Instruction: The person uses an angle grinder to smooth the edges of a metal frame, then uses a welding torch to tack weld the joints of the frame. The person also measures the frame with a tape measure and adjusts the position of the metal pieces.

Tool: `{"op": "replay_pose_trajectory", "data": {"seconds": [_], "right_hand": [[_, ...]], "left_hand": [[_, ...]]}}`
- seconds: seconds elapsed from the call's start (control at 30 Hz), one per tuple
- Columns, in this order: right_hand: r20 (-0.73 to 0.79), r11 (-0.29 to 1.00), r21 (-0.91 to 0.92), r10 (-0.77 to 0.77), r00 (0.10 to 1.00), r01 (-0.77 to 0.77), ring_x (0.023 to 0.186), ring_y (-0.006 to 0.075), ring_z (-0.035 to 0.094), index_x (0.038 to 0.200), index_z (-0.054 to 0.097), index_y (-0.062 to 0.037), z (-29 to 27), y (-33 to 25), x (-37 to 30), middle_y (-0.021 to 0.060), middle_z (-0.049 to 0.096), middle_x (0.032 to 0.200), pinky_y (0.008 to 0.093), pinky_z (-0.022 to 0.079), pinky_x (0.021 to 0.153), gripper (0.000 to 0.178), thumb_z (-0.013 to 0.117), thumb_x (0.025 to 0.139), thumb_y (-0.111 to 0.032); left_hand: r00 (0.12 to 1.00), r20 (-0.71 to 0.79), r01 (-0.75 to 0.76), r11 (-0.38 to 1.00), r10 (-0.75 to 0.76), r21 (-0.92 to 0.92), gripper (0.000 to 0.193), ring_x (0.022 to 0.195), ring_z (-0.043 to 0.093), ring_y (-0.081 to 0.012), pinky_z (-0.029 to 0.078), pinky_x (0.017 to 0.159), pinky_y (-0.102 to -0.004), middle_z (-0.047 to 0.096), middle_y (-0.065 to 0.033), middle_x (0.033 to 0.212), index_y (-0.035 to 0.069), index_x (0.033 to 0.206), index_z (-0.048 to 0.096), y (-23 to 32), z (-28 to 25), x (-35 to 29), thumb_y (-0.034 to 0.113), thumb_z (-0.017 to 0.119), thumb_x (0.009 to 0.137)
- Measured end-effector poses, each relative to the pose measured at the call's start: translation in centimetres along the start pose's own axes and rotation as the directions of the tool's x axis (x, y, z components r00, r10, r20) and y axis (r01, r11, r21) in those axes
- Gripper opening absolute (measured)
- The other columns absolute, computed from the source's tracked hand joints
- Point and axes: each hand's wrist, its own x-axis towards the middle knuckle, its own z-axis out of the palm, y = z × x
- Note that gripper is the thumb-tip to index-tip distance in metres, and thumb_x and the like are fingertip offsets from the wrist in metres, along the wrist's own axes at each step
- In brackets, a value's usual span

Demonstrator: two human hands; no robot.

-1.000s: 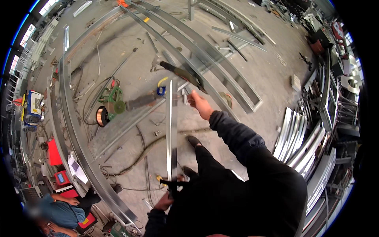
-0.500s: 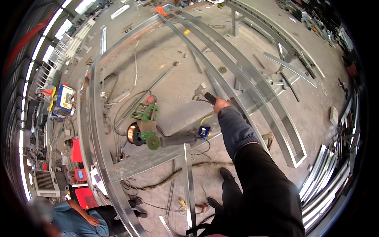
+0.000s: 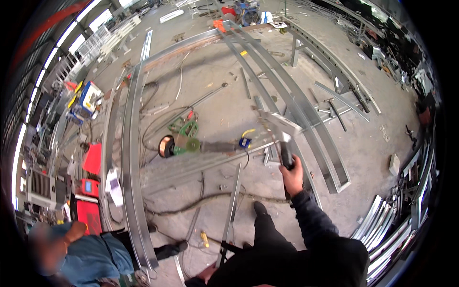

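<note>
Two hands, one clearly busy: the right hand (image 3: 293, 178) is wrapped around the black handle of a metal-headed tool (image 3: 286, 152), held out front, head kinda blurry. Left hand (image 3: 207, 273) is down low by a thin metal bar (image 3: 234, 201), can't tell if it's gripping. Blue tape measure (image 3: 245, 143) sits left of the tool.

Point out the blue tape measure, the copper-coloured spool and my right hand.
Blue tape measure (image 3: 245, 143), head view: middle of its case.
Copper-coloured spool (image 3: 166, 145), head view: its copper-coloured part.
Right hand (image 3: 292, 177), head view: middle of the hand.
</note>
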Motion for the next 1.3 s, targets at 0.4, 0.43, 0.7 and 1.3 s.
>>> {"op": "replay_pose_trajectory", "data": {"seconds": [0.4, 0.43, 0.7, 1.3], "right_hand": [[-0.014, 0.993, -0.101, 0.052, 0.999, -0.053, 0.088, 0.0135, 0.057, 0.14, 0.056, 0.0012, -28.8, -9.7, -31.6, 0.003, 0.06, 0.101, 0.03, 0.049, 0.078, 0.063, 0.08, 0.084, -0.011], [-0.06, 0.996, -0.093, -0.004, 0.998, -0.002, 0.087, 0.0136, 0.057, 0.141, 0.055, 0.0018, -30.1, -9.4, -32.5, 0.003, 0.06, 0.1, 0.0299, 0.049, 0.077, 0.063, 0.08, 0.083, -0.009], [-0.075, 0.909, 0.381, 0.212, 0.974, -0.169, 0.085, 0.0172, 0.063, 0.118, 0.059, 0.0001, -41.1, -5.5, -38.6, 0.0059, 0.063, 0.093, 0.0319, 0.052, 0.078, 0.039, 0.07, 0.083, -0.013], [-0.374, 0.645, 0.708, 0.688, 0.622, -0.287, 0.092, 0.0228, 0.064, 0.118, 0.062, -0.0081, -35.9, 19.2, -35.0, 0.0061, 0.067, 0.1, 0.04, 0.052, 0.086, 0.038, 0.082, 0.089, -0.023]], "left_hand": [[0.959, 0.274, 0.105, 0.991, -0.08, -0.078, 0.079, 0.124, 0.059, -0.0192, 0.047, 0.104, -0.0351, 0.061, -0.0073, 0.142, 0.007, 0.159, 0.04, -6.5, 6.9, -10.9, 0.025, 0.074, 0.091], [0.951, 0.301, 0.073, 0.997, -0.068, -0.006, 0.081, 0.121, 0.06, -0.018, 0.048, 0.102, -0.0344, 0.062, -0.0067, 0.141, 0.007, 0.16, 0.039, -6.4, 7.1, -10.8, 0.025, 0.076, 0.09], [0.894, 0.324, 0.285, 0.951, -0.31, 0.124, 0.091, 0.097, 0.059, -0.0159, 0.049, 0.089, -0.0311, 0.062, -0.0051, 0.114, 0.005, 0.162, 0.035, -8.3, 8.7, -8.7, 0.007, 0.076, 0.08], [0.804, 0.353, 0.234, 0.801, -0.478, 0.552, 0.097, 0.117, 0.056, -0.0219, 0.044, 0.104, -0.0319, 0.061, -0.012, 0.13, 0.001, 0.161, 0.034, -4.5, 6.0, -2.5, -0.001, 0.078, 0.075]]}}
